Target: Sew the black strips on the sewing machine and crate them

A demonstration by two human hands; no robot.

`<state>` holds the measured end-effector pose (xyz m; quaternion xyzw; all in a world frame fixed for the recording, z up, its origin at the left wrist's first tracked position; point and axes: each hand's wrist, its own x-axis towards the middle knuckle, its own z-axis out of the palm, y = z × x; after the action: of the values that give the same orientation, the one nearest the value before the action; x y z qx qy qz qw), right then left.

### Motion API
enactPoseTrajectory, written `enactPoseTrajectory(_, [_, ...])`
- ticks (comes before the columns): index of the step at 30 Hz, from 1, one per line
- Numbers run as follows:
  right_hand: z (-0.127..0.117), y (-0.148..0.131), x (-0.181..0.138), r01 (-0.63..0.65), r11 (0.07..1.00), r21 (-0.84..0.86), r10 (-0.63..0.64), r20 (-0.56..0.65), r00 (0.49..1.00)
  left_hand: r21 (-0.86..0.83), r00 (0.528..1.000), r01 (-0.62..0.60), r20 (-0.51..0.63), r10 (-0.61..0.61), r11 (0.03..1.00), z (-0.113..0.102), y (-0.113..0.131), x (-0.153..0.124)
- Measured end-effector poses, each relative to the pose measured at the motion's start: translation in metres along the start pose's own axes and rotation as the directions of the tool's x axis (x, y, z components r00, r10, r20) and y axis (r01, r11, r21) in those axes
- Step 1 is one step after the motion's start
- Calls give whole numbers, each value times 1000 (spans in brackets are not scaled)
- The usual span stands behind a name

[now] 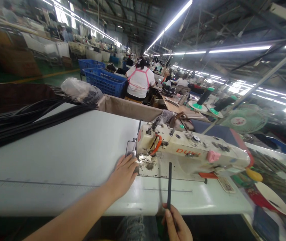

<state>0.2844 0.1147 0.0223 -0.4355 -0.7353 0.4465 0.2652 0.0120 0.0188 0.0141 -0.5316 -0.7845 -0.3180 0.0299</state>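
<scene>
My left hand [124,175] lies flat on the machine bed, fingers stretched out beside the needle area of a white industrial sewing machine [183,147]. Anything under its fingertips is hidden. Near the table's front edge, my right hand [175,224] pinches the lower end of a narrow black strap [170,184], which points up and away over the white sewing table [65,154]. The strap's far end stands clear of the presser foot, to its right. A metal guide [131,146] sits just beyond my left fingertips.
Long black straps [44,124] lie heaped on the table's left. Behind stand a blue crate [105,82] and a seated person in a white shirt [140,82]. Thread cones [203,98] and a green fan [245,118] are at right. A white dish [273,199] sits beyond the table's right end.
</scene>
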Motion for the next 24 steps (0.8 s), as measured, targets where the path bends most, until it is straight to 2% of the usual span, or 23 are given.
enactPoseTrajectory(6, [4,6,6,100,993,-57,-95,70,993,-45,998,38,42,-36,998,-1,-2,2])
enactPoseTrajectory(10, [16,7,3,171,983,-66,-161,136,977,-157,996,82,42,-76,984,1,-16,11])
enactPoseTrajectory(15, [36,-1,-4,233,968,-97,-222,116,968,-174,990,125,82,-112,977,-1,-47,46])
enactPoseTrajectory(20, [46,-15,-3,324,933,-155,-252,357,899,-159,989,120,104,-104,980,1,-68,89])
enactPoseTrajectory(24, [51,-30,0,324,939,-118,-246,432,868,-169,989,117,114,-98,979,6,-71,114])
